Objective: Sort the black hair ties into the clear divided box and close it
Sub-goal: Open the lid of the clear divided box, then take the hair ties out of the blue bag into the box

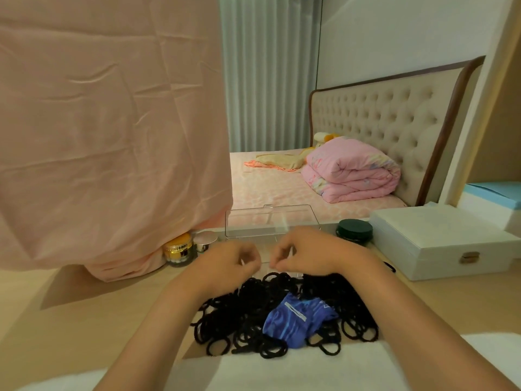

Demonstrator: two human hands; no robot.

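Note:
The clear divided box sits on the wooden table with its lid standing upright behind it. My left hand and my right hand hover over the box's front part, close together. Their fingers curl down and the fingertips seem to pinch at the clear plastic, though the hands hide much of the base. In front of the box lies a big loose pile of black hair ties. A crumpled blue plastic bag lies on the pile.
A white latched case and a dark round jar stand to the right. Left of the box are a gold jar, a small silver-lidded jar and a hanging pink cloth. A white towel covers the near edge.

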